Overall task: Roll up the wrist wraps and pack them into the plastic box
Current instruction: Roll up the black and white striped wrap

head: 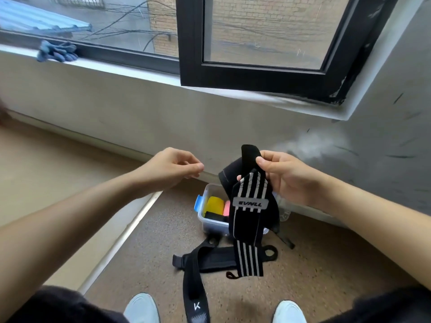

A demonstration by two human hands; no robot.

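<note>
The right hand fingers pinch the striped wrist wrap, hanging soft and light above the plastic box at 12 o'clock; left hand loosely curled, empty. Best grasped at its end.

I see a black-framed window swung open at one o'clock, brick wall outside, blue gloves on the pale sill at eleven o'clock, scuffed grey wall at three, speckled brown floor below, flat daylight.
</note>
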